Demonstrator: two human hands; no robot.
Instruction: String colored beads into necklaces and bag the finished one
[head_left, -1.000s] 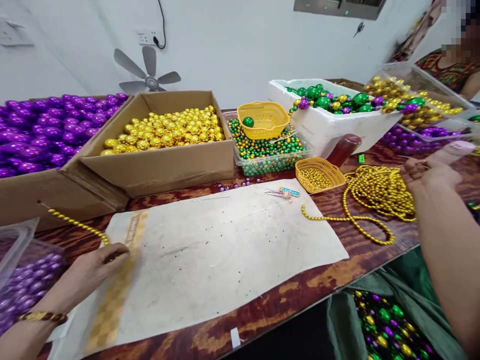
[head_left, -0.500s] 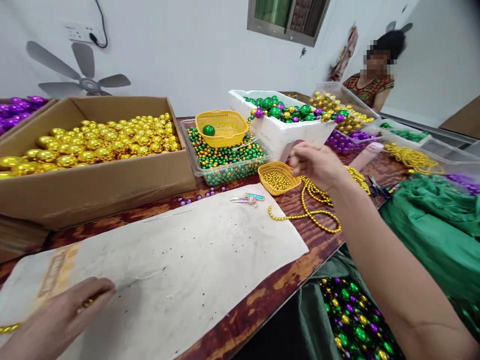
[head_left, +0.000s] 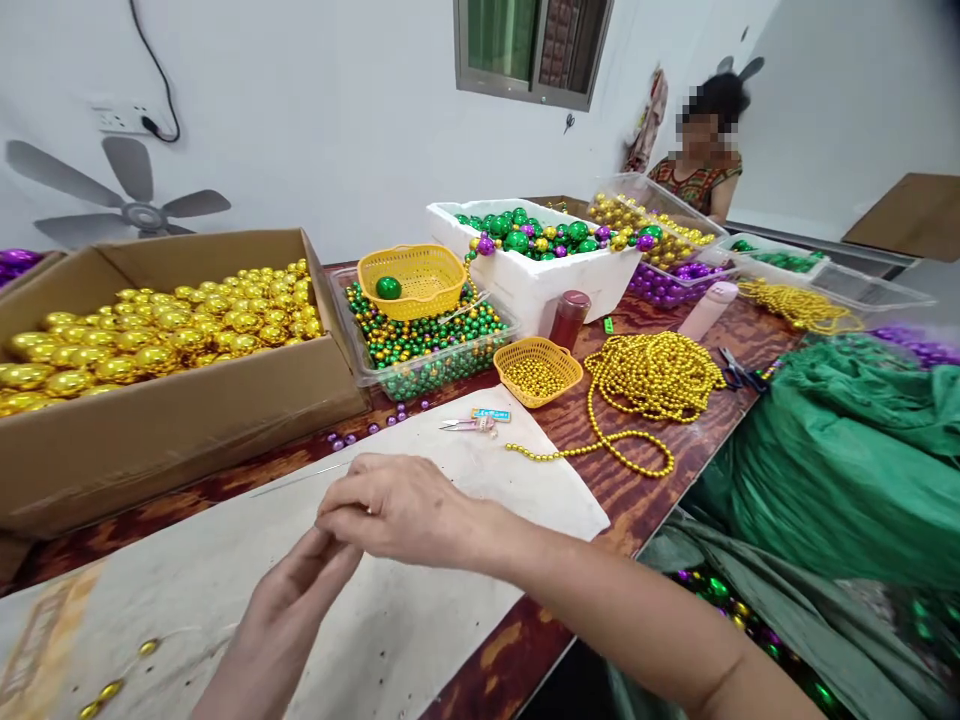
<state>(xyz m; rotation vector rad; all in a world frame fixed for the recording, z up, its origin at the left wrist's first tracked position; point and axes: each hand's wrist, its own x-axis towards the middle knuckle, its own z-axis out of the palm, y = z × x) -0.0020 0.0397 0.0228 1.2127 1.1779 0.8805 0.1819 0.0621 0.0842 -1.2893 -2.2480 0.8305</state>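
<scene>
My right hand (head_left: 405, 505) and my left hand (head_left: 300, 585) meet above the white cloth (head_left: 442, 610), fingertips pinched together. Whatever lies between the fingers is hidden. A pale thread (head_left: 199, 628) with a few gold beads (head_left: 148, 648) trails on the cloth to the left of my left forearm. Just beyond the hands lies a thin needle-like rod (head_left: 300, 478). Small thread snips (head_left: 469, 425) rest beside a blue packet (head_left: 491, 414). Further back, a small yellow basket (head_left: 536, 400) holds small gold beads.
A cardboard box (head_left: 187, 400) of gold balls stands left. Behind are a clear bin (head_left: 442, 375) of mixed beads, a yellow basket (head_left: 412, 303) and a foam box (head_left: 525, 275). Gold bead strands (head_left: 652, 375), scissors (head_left: 739, 370) and green sacks (head_left: 847, 480) lie right. A person (head_left: 701, 170) sits beyond.
My right hand has come down and left from beside the small yellow basket. My left hand has moved right to meet it. The camera view has turned to the right.
</scene>
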